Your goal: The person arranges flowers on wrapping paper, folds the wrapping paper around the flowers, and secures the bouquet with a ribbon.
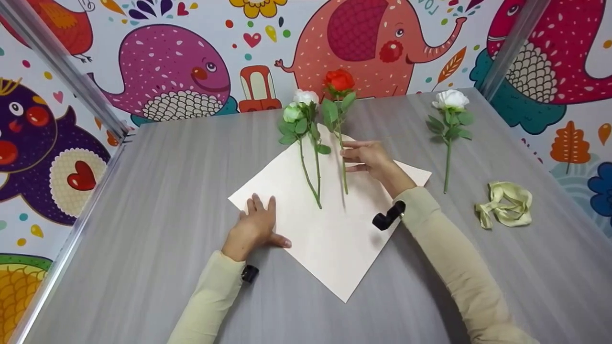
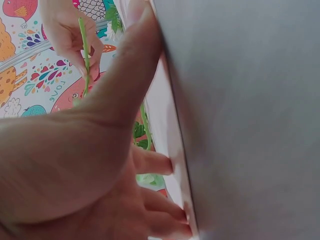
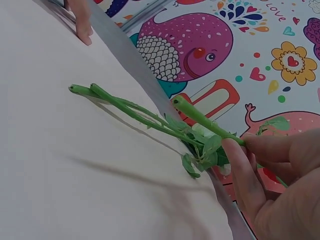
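Note:
My right hand [image 1: 370, 160] pinches the green stem of a red rose [image 1: 340, 80] above a pale pink sheet of paper [image 1: 330, 253]. In the right wrist view, the cut end of that stem [image 3: 200, 117] sticks out past the fingertips, raised off the sheet. Two more stems lie on the paper to its left, bearing a white rose [image 1: 306, 97] and a greenish-white rose [image 1: 292, 112]. At the sheet's left edge my left hand [image 1: 256, 224] rests with fingers spread. Its thumb and fingertips touch the paper in the left wrist view [image 2: 125, 65].
A single white rose [image 1: 451, 100] lies on the grey table [image 1: 158, 191] to the right of the paper. Nearer, a pale green ribbon [image 1: 507, 205] sits in a loose heap. Walls with printed cartoon animals and metal posts [image 1: 86, 71] border the table.

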`<state>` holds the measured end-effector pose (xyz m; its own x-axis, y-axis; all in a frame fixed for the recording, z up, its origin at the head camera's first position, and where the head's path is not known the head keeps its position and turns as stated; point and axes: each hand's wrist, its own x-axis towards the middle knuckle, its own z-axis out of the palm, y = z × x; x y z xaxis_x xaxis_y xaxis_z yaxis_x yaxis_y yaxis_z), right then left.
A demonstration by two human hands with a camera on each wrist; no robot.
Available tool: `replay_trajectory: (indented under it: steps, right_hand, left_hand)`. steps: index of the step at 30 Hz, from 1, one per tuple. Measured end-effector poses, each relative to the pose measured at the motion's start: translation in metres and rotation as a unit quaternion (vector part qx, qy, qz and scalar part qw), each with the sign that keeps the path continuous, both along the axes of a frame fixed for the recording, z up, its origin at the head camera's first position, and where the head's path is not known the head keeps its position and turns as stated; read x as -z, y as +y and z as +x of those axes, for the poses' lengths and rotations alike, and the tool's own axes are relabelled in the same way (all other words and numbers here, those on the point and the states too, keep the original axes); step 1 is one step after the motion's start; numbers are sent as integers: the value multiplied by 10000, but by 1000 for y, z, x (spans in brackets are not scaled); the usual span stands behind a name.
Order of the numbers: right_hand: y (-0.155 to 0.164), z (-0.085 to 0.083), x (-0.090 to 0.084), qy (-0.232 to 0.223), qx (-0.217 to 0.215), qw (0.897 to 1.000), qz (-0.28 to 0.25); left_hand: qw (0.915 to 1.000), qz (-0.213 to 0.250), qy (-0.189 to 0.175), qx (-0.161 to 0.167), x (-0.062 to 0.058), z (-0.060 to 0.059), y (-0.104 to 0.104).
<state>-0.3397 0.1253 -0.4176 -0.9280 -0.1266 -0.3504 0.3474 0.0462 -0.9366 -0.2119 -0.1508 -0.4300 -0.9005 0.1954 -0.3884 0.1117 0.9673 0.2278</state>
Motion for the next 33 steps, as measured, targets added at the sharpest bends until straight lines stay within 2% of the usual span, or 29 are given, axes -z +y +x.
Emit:
replay_trajectory:
  steps: [5,12,22,33]
  right_hand:
    - [-12,-4,5,-125,70,9999,-89]
    - [-28,-8,15,-149,248,9996,-47]
    - [-42,-14,21,-160,592,9974,374]
    - [-50,-18,28,15,615,9922,1080]
  left_hand:
    - [9999,40,-116,-69,0,-1,0]
    - [9998,129,-83,-82,1,0,0]
    - [9999,62,-34,-82,0,0,0]
    - [10000,38,-35,-47,0,0,0]
